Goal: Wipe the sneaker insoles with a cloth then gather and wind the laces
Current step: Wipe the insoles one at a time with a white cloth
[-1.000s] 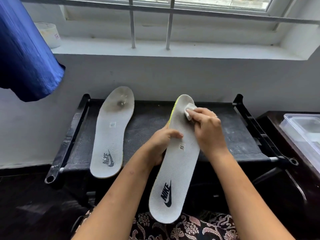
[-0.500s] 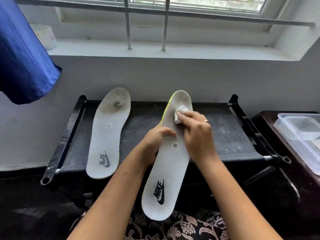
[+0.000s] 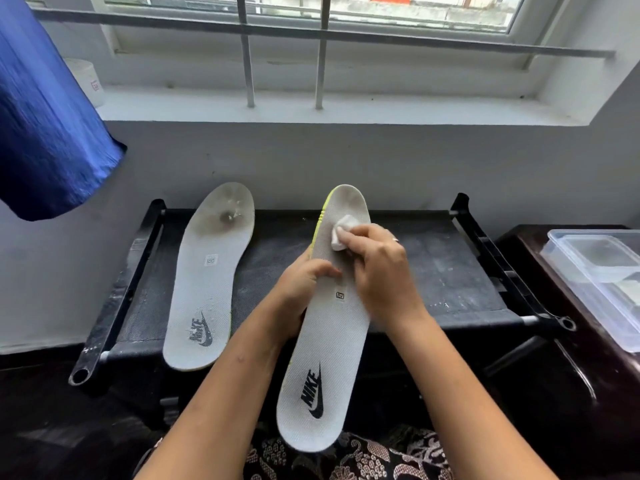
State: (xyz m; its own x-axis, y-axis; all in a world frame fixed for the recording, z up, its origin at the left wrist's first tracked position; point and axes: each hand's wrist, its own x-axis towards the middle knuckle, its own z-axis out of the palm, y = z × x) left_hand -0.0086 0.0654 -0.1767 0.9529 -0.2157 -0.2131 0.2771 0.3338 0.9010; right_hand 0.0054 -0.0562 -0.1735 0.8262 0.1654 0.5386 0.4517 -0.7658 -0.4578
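Cloth (image 3: 340, 238) slid heelward — right hand (image 3: 381, 275) pinches it, left hand (image 3: 300, 292) grips insole (image 3: 329, 344), toe pointing away

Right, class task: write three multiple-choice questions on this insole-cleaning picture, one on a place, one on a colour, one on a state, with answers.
1. Where does the unheld insole lie? A inside a shoe; B on the black rack; C on a hook.
2. What colour edges the held insole? A red; B blue; C yellow-green.
3. What is the right hand doing? A pressing a white cloth on the held insole; B hanging idle; C winding a lace.
Answers: 1 B, it lies flat on the rack's top. 2 C, a yellow-green rim runs along its left side. 3 A, its fingers hold the cloth to the forefoot while the left hand grips the insole.
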